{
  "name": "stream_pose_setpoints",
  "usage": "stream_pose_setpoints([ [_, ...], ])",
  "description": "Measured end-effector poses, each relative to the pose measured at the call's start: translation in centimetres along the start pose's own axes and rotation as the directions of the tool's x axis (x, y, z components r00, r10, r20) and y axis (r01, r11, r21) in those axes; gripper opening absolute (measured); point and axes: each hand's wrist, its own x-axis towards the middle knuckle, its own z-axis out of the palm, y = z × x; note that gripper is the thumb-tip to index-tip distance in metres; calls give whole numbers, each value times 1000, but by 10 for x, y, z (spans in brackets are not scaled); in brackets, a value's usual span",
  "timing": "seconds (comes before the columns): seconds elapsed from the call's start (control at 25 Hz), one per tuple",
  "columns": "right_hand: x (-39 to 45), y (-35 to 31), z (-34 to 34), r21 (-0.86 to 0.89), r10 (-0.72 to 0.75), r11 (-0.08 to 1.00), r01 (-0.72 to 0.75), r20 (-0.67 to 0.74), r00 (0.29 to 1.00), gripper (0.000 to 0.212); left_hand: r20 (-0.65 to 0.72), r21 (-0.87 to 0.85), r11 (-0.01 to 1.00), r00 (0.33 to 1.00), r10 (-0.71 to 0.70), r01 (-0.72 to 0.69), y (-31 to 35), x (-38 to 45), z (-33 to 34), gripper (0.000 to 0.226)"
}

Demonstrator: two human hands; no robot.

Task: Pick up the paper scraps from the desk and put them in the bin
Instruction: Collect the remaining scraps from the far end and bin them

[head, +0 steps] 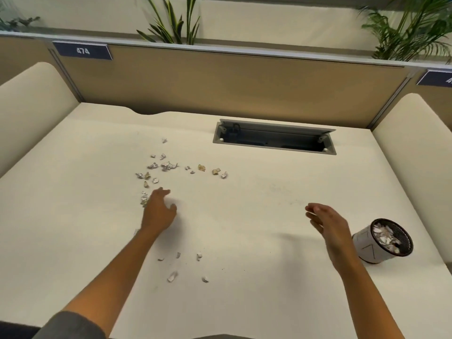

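Paper scraps (168, 165), small, crumpled, white and tan, strewn over the counter (256, 192) just beyond the left hand (159, 211); a few more beside its forearm. Best raked together, then pinched. Both hands relaxed, holding nothing. Bin (382, 241), part-filled, just beside the right hand (325, 220).

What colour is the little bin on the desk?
The bin is white outside with thin dark lines and a black mesh inside, seen in the head view.
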Motion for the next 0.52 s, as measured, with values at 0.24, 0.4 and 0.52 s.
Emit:
stream_pose_setpoints([
  [0.24,-10,18,45,-134,73,989,-58,109,991,20,240,241,970,968,-66,7,-36,42,-19,77],
  [0.4,-10,20,74,-180,92,982,-63,156,983,19,355,380,916,935,-19,-126,-41,45,-21,63],
  [0.52,-10,22,98,-197,96,979,-55,205,974,18,332,378,890,935,126,-255,-44,34,-21,38],
])
